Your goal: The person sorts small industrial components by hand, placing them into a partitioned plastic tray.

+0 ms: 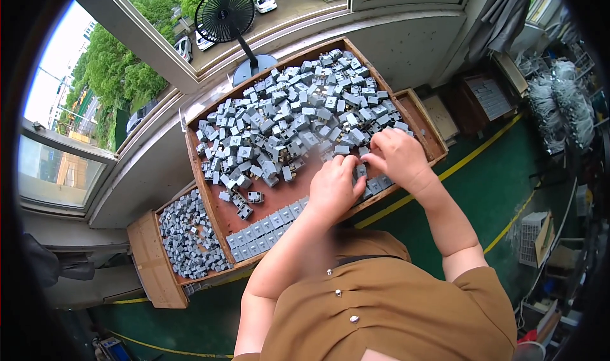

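Observation:
My left hand and my right hand meet over the near right part of a wooden tray. Between them is a small grey plastic block, with the left thumb and fingers closed at its side. The right thumb and curled fingertips pinch at its upper end; my fingers partly cover it. Past my hands lies a large heap of similar grey blocks. Along the tray's near edge, more blocks stand in neat rows, partly hidden under my left forearm.
A box of smaller grey parts stands left of the tray, its cardboard flap folded out. A black fan stands by the window behind. Another wooden tray adjoins at right. Bundled pale strands hang far right.

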A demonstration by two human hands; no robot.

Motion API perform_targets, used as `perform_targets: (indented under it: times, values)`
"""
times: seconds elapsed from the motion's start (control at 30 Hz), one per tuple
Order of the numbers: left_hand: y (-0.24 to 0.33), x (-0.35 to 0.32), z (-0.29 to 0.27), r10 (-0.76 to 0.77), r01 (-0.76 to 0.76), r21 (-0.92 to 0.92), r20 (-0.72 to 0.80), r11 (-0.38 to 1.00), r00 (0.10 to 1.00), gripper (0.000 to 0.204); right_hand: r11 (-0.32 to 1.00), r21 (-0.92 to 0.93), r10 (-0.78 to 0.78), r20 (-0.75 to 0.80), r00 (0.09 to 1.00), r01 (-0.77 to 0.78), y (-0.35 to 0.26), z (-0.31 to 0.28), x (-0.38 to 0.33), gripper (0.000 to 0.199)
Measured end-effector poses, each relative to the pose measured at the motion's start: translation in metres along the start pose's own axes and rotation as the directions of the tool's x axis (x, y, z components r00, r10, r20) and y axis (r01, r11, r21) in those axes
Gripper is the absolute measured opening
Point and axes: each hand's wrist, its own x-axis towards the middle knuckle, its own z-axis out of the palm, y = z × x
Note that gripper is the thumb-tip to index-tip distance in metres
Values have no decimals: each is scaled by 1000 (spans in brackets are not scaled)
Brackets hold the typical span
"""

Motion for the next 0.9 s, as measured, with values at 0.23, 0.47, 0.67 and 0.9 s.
perform_targets:
  times: [0.23,0.47,0.67,0.9]
  values:
    - [3,-5,-5,-79,75,113,30,991,996,37,954,275,60,215,975,-120,3,5,-9,25]
    - [6,0,-9,-38,33,101,45,994,998,39,994,-45,-88,239,967,102,13,-2,-9,16]
    - [18,19,15,-37,33,107,35,994,999,42,1000,-14,22,-63,998,-23,-7,9,27,21]
    - [13,4,12,-77,75,142,5,987,997,35,971,237,-3,169,986,-37,10,-6,-4,14]
